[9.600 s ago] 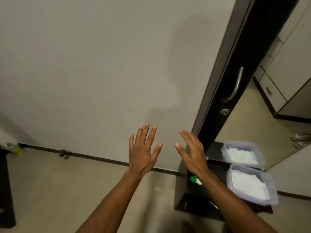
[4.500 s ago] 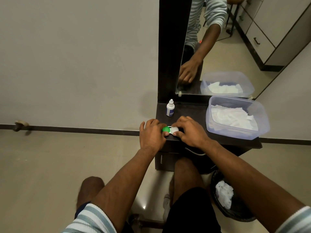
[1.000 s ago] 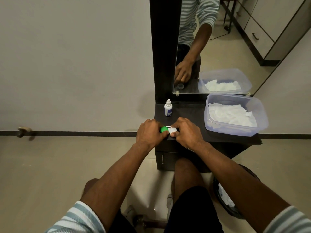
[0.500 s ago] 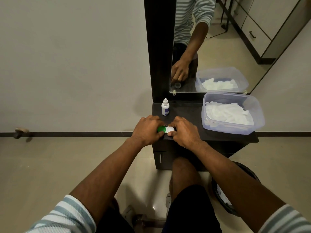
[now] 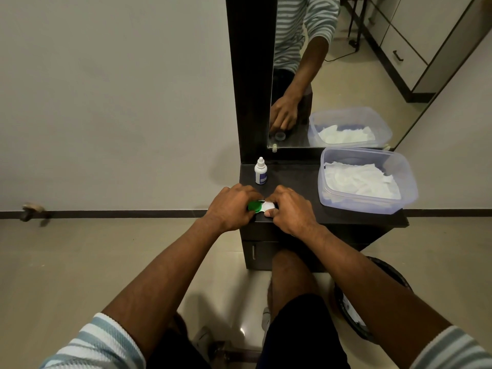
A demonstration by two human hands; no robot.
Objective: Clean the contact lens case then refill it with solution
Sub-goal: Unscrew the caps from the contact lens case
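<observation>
I see my left hand (image 5: 231,206) gripping the lens case (image 5: 261,206) by its green cap (image 5: 255,206). My right hand (image 5: 288,209) pinches the white end, mid-frame on the tabletop (image 5: 298,179)

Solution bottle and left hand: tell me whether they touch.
Apart. The head view shows bare dark tabletop between the solution bottle and the left hand, which grips the lens case.

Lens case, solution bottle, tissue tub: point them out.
lens case (image 5: 255,206), head view, on its green cap.
solution bottle (image 5: 260,173), head view, on its white body.
tissue tub (image 5: 407,179), head view, on its right wall.
</observation>
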